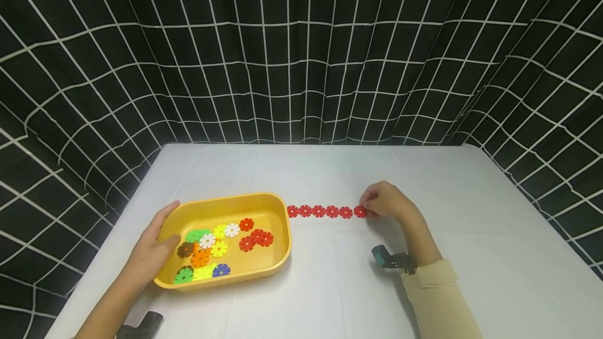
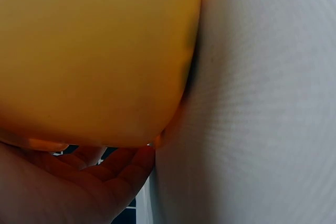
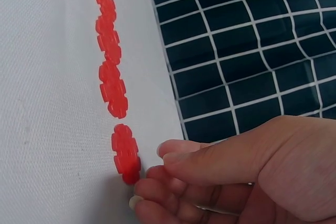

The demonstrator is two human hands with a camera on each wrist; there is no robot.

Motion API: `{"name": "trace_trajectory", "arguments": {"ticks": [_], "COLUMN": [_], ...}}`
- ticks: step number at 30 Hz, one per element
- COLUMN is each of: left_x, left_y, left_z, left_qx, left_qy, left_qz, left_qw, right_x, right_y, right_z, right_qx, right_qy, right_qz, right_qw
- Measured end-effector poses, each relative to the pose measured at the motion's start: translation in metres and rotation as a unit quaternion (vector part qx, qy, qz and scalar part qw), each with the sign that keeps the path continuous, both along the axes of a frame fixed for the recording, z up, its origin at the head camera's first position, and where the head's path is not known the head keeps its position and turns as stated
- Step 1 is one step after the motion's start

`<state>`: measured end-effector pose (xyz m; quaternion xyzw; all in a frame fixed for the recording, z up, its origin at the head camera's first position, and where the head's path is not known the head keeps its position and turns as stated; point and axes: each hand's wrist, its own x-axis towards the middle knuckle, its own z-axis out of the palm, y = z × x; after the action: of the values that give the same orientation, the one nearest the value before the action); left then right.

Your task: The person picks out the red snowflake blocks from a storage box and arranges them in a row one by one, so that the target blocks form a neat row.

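My left hand [image 1: 153, 247] holds the left end of a yellow plastic tray [image 1: 278, 263], thumb over the rim and fingers along the outside. In the left wrist view, the fingers [image 2: 126, 174] lie against the tray's outer wall [image 2: 105, 66]. Inside are notched flower-shaped discs in orange [image 1: 200, 259], green [image 1: 183, 275], white [image 1: 232, 230], red [image 1: 246, 224] and other colours. Several red notched discs [image 1: 318, 211] form a line on the table to its right. At the line's right end, my right hand [image 1: 387, 200] has loosely bent fingertips beside the last red disc [image 3: 125, 150], which lies flat.
A white cloth [image 1: 330, 286] covers the table. Black curtains with a white grid [image 1: 301, 56] stand behind it and at both sides. The tray's right end lies close to the first disc of the line. Dark wrist-worn devices [image 1: 393, 260] show at both wrists.
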<state>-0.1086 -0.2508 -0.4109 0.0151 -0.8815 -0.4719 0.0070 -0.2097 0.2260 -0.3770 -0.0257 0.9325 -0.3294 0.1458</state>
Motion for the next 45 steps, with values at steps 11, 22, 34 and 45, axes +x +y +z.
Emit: {"name": "trace_trajectory", "arguments": {"ticks": [11,22,34,45], "left_x": [-0.002,-0.001,-0.001,-0.002], "left_y": [0.0,0.0,0.0,0.0], "left_z": [0.0,0.0,0.0,-0.001], "left_qx": [-0.006,-0.009,-0.008,-0.007], "left_qy": [-0.004,-0.009,-0.01,-0.01], "left_qz": [0.002,0.004,0.004,0.004], "left_qw": [1.0,0.9999,0.9999,0.9999], "right_x": [0.004,0.036,0.065,0.061], "right_y": [-0.025,-0.099,-0.166,-0.212], "right_z": [0.007,0.016,0.002,-0.004], "right_qx": [0.02,-0.154,-0.01,0.221], "right_qy": [0.021,0.154,0.249,0.228], "right_qz": [0.016,0.195,0.368,0.35], "right_qw": [0.9995,0.9564,0.8959,0.8815]}}
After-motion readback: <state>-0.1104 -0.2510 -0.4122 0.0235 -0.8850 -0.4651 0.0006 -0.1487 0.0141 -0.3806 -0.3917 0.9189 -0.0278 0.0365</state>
